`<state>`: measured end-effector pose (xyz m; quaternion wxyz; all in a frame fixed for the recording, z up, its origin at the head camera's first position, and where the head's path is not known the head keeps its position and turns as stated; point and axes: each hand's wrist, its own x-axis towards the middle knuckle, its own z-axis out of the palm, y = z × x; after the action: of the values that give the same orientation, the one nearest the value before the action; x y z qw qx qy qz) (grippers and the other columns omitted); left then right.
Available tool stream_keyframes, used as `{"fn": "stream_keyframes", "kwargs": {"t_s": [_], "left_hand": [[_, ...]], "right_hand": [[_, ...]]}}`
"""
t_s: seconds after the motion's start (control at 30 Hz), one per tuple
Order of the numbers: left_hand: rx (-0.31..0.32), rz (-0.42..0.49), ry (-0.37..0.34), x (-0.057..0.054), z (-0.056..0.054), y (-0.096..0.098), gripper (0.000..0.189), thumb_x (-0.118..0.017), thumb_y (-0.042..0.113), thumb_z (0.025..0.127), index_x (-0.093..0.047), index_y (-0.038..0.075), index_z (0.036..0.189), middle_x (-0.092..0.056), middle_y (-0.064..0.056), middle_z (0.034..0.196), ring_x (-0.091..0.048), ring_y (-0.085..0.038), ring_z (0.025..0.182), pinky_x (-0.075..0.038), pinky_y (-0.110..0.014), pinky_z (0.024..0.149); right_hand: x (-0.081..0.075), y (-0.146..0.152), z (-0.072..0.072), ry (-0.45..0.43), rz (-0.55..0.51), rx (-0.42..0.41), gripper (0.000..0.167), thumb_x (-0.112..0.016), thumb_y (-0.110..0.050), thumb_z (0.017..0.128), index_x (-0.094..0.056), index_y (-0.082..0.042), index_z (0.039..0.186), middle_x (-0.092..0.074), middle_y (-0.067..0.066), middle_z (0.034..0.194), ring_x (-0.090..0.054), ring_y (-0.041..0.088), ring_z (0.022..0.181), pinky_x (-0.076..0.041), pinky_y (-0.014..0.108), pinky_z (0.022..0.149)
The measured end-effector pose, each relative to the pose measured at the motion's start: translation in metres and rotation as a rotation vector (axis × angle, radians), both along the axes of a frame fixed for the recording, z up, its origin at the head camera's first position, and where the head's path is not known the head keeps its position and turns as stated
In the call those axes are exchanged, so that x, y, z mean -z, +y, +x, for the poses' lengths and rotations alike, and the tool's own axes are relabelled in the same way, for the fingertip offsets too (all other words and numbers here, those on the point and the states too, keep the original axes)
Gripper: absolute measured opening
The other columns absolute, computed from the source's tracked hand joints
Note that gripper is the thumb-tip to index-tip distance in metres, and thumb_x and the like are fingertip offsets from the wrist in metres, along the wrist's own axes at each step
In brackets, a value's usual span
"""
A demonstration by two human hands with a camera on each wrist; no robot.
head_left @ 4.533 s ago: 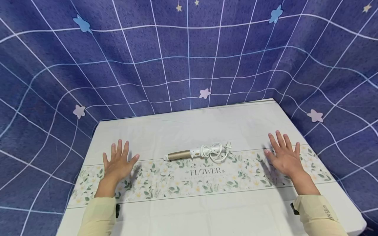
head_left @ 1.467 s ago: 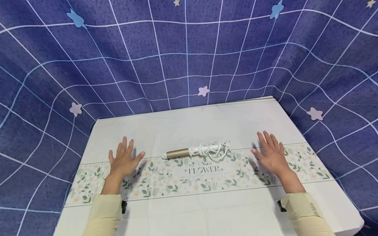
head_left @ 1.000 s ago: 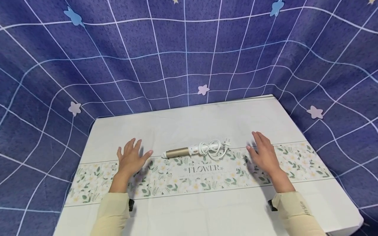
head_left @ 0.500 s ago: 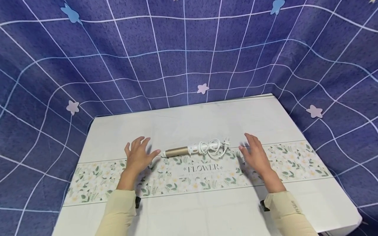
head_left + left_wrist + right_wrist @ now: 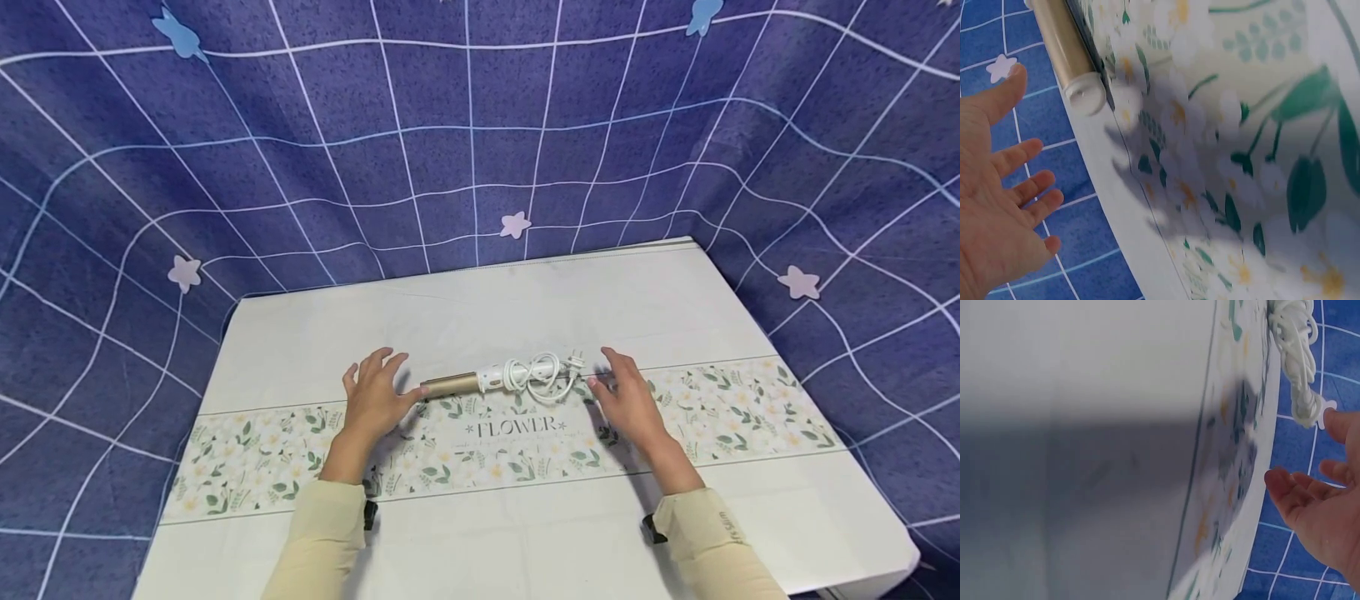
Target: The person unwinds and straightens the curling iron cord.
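A curling iron (image 5: 453, 384) with a gold barrel and white handle lies across the middle of the table. Its white cord (image 5: 542, 377) is bundled round the handle, with the plug (image 5: 576, 360) at the right end. My left hand (image 5: 375, 402) hovers at the barrel end, fingers spread and bent, the thumb overlapping the tip in the head view. In the left wrist view the barrel's white tip (image 5: 1085, 94) shows apart from the thumb. My right hand (image 5: 632, 404) is just right of the plug, fingers loosely bent and holding nothing.
The table (image 5: 480, 533) has a white cover with a floral band (image 5: 480, 467) reading "FLOWER". A blue grid-patterned curtain (image 5: 345, 167) with stars rises behind it and at both sides.
Both hands have moved inward from the table's sides toward the two ends of the curling iron, and their fingers have bent. The curling iron stays in place; the head view has shifted slightly.
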<state>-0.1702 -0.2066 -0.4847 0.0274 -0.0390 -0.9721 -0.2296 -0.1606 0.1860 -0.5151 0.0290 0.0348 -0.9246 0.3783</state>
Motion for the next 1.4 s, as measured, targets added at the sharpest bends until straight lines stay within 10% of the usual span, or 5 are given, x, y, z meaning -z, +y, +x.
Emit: {"fn": "stream_keyframes", "kwargs": {"t_s": [1.4], "left_hand": [[0.08, 0.039, 0.026, 0.028, -0.007, 0.051, 0.055, -0.082, 0.031, 0.076, -0.063, 0.019, 0.126, -0.049, -0.01, 0.14, -0.042, -0.03, 0.129, -0.013, -0.052, 0.11]], "right_hand": [[0.011, -0.03, 0.0, 0.003, -0.072, 0.021, 0.06, -0.063, -0.021, 0.094, -0.036, -0.008, 0.146, -0.049, 0.014, 0.127, -0.058, 0.027, 0.097, -0.05, 0.042, 0.083]]}}
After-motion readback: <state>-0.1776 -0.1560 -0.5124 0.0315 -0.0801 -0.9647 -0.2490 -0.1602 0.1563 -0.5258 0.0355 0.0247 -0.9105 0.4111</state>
